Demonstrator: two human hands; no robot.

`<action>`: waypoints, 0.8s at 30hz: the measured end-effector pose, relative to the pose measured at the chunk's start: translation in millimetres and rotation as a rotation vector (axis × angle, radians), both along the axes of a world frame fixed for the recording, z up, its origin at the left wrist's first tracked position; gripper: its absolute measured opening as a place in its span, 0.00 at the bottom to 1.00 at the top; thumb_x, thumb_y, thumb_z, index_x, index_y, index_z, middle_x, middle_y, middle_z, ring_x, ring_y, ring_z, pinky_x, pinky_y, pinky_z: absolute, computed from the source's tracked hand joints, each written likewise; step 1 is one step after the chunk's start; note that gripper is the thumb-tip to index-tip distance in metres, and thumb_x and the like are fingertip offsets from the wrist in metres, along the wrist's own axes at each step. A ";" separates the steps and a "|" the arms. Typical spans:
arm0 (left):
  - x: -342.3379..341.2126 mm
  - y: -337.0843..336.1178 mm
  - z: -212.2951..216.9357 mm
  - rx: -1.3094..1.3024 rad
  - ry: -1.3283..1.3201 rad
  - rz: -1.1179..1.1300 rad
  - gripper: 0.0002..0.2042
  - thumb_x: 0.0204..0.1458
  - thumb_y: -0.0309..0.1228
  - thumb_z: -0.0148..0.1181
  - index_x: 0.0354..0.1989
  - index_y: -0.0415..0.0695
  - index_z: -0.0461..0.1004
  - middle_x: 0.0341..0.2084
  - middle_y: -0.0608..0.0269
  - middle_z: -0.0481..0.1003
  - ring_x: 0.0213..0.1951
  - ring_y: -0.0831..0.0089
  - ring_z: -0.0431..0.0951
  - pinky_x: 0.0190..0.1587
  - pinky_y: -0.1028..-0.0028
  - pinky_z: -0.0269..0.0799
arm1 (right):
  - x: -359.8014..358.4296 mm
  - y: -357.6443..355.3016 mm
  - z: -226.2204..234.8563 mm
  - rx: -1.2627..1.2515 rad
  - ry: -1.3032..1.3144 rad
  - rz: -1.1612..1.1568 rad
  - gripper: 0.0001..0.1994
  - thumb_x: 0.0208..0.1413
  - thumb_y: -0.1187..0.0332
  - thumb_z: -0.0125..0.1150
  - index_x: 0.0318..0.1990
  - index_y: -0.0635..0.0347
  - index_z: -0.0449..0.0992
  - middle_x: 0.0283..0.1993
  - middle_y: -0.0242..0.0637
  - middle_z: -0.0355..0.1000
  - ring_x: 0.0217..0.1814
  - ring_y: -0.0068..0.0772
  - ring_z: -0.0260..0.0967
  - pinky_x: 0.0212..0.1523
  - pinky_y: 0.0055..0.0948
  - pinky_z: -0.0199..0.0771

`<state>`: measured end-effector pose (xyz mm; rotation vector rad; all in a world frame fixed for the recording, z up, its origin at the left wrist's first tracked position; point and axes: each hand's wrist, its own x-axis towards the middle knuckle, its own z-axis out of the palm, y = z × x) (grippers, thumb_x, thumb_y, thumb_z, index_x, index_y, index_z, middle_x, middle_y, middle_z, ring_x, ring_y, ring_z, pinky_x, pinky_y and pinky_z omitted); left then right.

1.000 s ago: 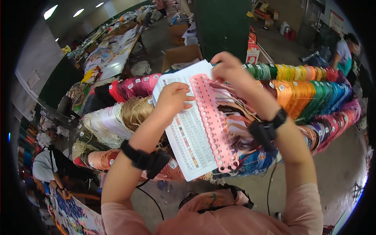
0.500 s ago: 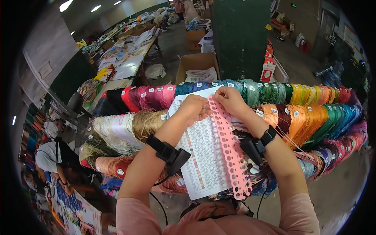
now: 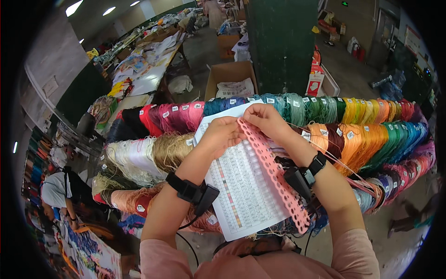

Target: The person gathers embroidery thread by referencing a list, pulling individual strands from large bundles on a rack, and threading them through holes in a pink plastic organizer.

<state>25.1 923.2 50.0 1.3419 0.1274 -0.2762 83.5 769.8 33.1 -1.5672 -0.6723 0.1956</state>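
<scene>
While both hands (image 3: 246,128) pinch the pink strip's (image 3: 274,174) top, they hide the sheet's (image 3: 241,186) upper edge.

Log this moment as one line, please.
left hand fingers on pink holed strip top | right hand pinching strip top | printed chart sheet beneath | thread skeins behind

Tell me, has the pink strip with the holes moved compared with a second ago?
Yes. The pink holed strip has come down and nearer: its top end, earlier above the rack of coloured thread skeins, now sits level with the top row.
</scene>
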 end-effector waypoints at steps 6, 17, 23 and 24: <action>-5.0 1.9 -0.4 -0.042 0.010 0.079 0.08 0.52 0.26 0.45 0.36 0.35 0.67 0.23 0.63 0.71 0.23 0.79 0.72 0.26 0.84 0.69 | -2.0 5.7 1.5 -0.096 -0.087 -0.049 0.06 0.45 0.70 0.54 0.25 0.65 0.71 0.19 0.33 0.67 0.20 0.18 0.61 0.22 0.19 0.62; -15.3 2.5 -7.6 0.103 -0.029 0.115 0.07 0.51 0.27 0.48 0.32 0.35 0.68 0.27 0.60 0.71 0.23 0.78 0.71 0.23 0.85 0.65 | -25.1 11.8 15.0 -0.350 -0.312 -0.164 0.05 0.44 0.71 0.52 0.25 0.64 0.70 0.21 0.44 0.68 0.25 0.43 0.67 0.27 0.32 0.65; -41.1 25.5 0.6 -0.837 0.119 0.018 0.09 0.50 0.28 0.47 0.38 0.39 0.67 0.28 0.66 0.70 0.14 0.84 0.60 0.15 0.88 0.56 | -35.4 10.4 -13.0 -0.079 -0.418 -0.280 0.03 0.47 0.77 0.47 0.30 0.64 0.64 0.21 0.39 0.66 0.22 0.26 0.62 0.25 0.23 0.62; -44.1 21.6 5.0 -0.754 0.084 0.031 0.11 0.50 0.27 0.46 0.41 0.38 0.65 0.23 0.65 0.69 0.13 0.85 0.60 0.14 0.87 0.55 | -39.1 10.9 -9.6 -0.044 -0.388 -0.268 0.04 0.47 0.76 0.47 0.31 0.64 0.63 0.22 0.44 0.66 0.23 0.40 0.66 0.26 0.31 0.64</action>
